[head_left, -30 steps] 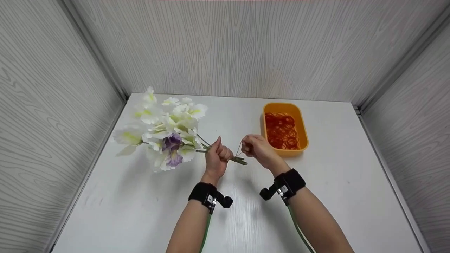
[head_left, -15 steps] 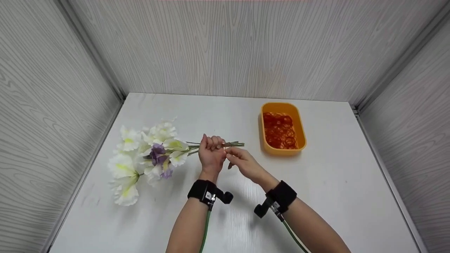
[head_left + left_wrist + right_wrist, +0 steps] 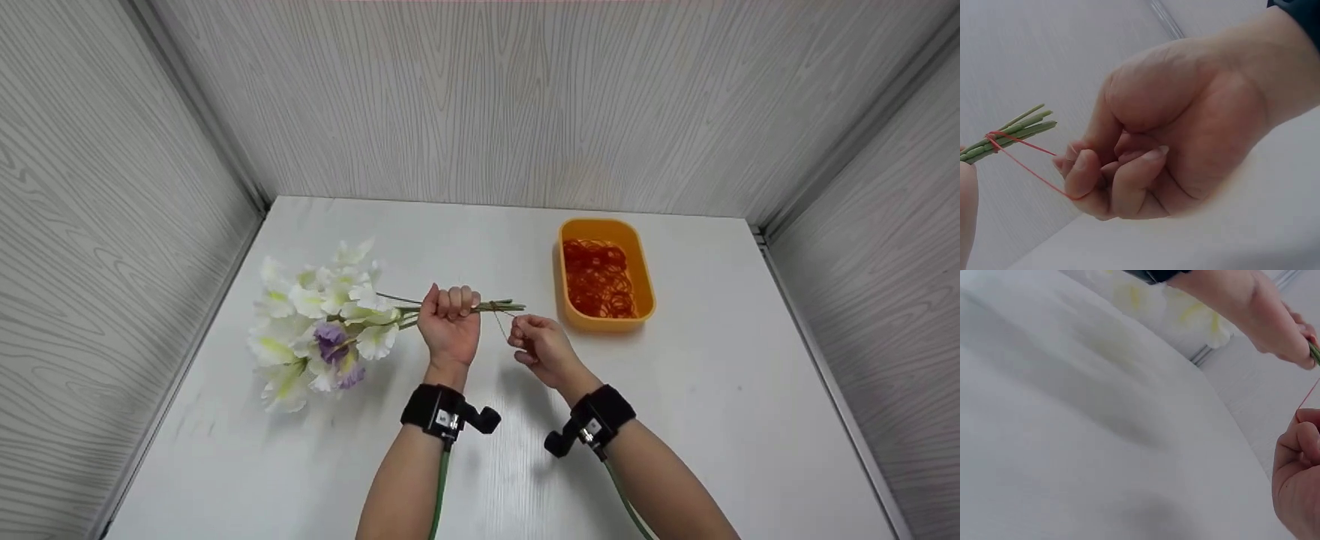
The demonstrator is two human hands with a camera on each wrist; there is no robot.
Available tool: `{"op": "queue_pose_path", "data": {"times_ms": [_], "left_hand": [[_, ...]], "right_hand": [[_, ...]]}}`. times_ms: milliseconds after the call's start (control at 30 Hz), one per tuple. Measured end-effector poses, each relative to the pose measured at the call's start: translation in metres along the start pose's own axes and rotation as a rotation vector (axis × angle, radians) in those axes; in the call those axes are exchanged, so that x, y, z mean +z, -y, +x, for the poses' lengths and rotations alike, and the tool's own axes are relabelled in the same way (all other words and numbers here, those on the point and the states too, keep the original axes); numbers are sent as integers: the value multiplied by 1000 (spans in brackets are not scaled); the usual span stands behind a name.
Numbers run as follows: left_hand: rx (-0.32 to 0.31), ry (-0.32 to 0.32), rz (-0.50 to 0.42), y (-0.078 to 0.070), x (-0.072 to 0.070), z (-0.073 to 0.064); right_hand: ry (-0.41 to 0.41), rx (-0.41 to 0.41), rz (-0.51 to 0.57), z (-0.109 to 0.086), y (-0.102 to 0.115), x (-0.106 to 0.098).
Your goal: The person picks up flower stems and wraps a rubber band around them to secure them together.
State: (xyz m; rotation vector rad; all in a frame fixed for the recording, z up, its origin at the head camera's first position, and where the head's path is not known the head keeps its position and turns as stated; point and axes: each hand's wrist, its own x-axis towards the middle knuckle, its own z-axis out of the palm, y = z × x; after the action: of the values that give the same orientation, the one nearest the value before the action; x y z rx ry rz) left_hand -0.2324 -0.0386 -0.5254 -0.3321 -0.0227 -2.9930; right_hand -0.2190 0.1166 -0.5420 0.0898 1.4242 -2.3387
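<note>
Left hand [image 3: 448,321]: fist clamped round green plastic stems [image 3: 501,306] of white-and-purple fabric flower bunch [image 3: 319,330]. Right hand [image 3: 541,346]: fingertips pinching thin red rubber band [image 3: 1023,161] looped over stem ends. Right of stems: glossy orange oblong tub [image 3: 640,262], red bands [image 3: 597,279] inside.

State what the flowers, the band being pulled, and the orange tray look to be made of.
Flowers: likely artificial, fabric-like matt petals on stiff, even green plastic stems.
Band: thin red rubber, stretched taut from the stems to the right hand.
Tray: smooth, slightly glossy orange plastic, judging by its moulded rounded rim; it holds more red bands.
</note>
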Motion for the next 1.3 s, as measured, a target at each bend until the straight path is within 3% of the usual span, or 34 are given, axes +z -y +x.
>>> {"op": "queue_pose_path", "data": {"times_ms": [167, 333, 567, 867, 1000, 1133, 1300], "left_hand": [[-68, 43, 16, 0, -2, -5], [-123, 79, 102, -2, -5, -8], [-100, 123, 248, -2, -4, -6], [-60, 125, 382, 1, -6, -5], [-33, 116, 443, 5, -5, -6], [-10, 124, 505, 10, -5, -8], [1, 112, 595, 16, -6, -12]], "right_hand": [[-42, 57, -124, 11, 13, -9], [-74, 41, -288, 13, 34, -14], [-87, -66, -561, 4, 56, -8], [-101, -259, -863, -7, 55, 11], [-74, -303, -910, -9, 51, 20], [-30, -287, -886, -13, 50, 31], [31, -330, -822, -18, 50, 52]]}}
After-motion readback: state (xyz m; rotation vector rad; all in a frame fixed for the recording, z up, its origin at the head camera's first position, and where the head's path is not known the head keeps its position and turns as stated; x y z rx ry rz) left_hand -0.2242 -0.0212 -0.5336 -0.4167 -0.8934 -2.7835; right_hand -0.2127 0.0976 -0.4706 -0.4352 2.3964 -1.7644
